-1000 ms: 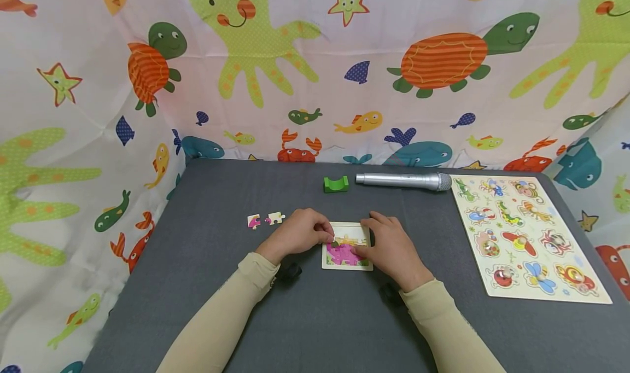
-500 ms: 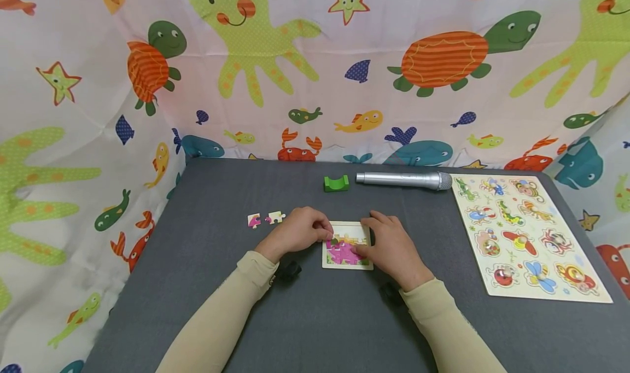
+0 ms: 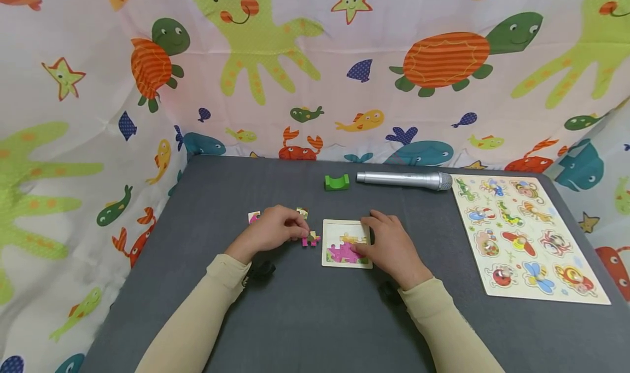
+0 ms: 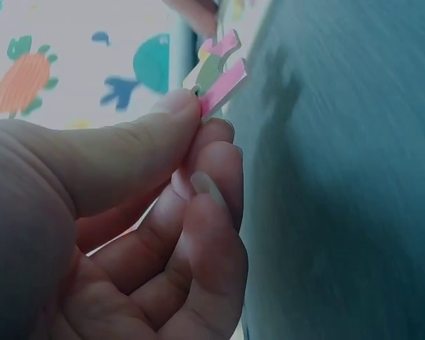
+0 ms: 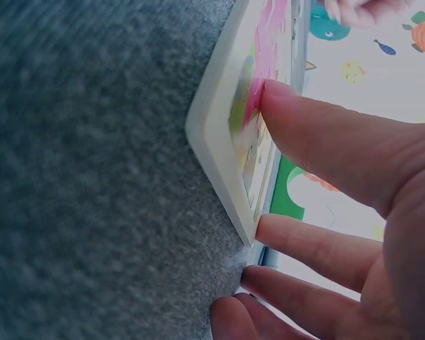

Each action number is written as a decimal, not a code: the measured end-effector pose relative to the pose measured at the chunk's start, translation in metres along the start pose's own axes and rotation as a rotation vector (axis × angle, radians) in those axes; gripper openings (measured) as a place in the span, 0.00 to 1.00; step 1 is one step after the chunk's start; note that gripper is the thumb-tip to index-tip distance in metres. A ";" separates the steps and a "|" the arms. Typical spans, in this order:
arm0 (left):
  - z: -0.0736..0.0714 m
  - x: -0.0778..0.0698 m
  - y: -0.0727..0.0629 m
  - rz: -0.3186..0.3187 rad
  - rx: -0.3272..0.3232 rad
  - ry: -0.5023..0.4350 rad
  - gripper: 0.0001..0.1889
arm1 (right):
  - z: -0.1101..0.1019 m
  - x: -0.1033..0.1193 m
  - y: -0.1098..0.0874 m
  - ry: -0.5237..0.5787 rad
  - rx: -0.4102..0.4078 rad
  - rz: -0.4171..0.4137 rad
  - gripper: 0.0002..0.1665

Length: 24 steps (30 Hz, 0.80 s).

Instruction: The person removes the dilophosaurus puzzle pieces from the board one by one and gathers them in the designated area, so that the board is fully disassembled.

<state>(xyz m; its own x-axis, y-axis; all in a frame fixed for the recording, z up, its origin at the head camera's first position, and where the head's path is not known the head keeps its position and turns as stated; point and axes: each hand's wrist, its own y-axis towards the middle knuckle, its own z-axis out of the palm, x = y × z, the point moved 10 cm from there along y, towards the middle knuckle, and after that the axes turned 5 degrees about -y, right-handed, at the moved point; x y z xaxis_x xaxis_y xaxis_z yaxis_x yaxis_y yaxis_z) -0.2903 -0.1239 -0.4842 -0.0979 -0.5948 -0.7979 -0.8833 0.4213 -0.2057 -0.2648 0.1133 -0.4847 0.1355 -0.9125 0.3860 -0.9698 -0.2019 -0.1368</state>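
- Since the earlier frame, my left hand point(image 3: 275, 228) has drawn back leftward with its puzzle piece point(image 3: 310, 239), away from the tray point(image 3: 324, 244); my right hand point(image 3: 394, 247) has stayed at the tray's right side.
- My left thumb and a finger pinch that piece by one end, above the surface point(image 3: 305, 318), its tabs jutting past my fingertips toward the tray.
- My right hand grips nothing: its thumb rests on the fitted pieces point(image 3: 340, 254), the other fingers fairly straight by the tray's edge.
- Two loose pieces show beside my left hand: one point(image 3: 302, 213) just beyond my fingertips, another point(image 3: 254, 216) partly hidden.
- I judge the held piece light and stiff, its printed face possibly slippery. The narrow tabs look weakest, so I'd hold its body and leave them free.
- The tray seems light and rigid; steadying its rim should stop it sliding.
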 end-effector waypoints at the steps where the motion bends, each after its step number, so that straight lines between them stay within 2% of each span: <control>1: -0.007 0.006 -0.005 -0.005 -0.014 0.003 0.02 | -0.001 0.000 0.000 0.000 -0.002 -0.003 0.41; 8: -0.050 0.053 -0.041 -0.066 -0.086 0.024 0.02 | 0.000 0.001 0.000 0.004 0.004 -0.005 0.41; 12: -0.066 0.071 -0.055 -0.106 -0.109 0.042 0.03 | 0.001 0.000 0.000 0.001 0.009 0.001 0.41; 17: -0.076 0.081 -0.063 -0.137 -0.120 0.043 0.05 | 0.000 -0.001 -0.001 -0.005 0.005 0.000 0.41; 24: -0.078 0.087 -0.064 -0.142 -0.115 0.043 0.05 | 0.000 0.001 0.000 -0.002 0.003 -0.003 0.41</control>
<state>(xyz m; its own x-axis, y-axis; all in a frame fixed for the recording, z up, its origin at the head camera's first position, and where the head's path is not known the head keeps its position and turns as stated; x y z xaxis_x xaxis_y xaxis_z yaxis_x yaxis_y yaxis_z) -0.2781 -0.2564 -0.4965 0.0141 -0.6728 -0.7397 -0.9360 0.2513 -0.2464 -0.2644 0.1126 -0.4843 0.1388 -0.9125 0.3847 -0.9688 -0.2057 -0.1384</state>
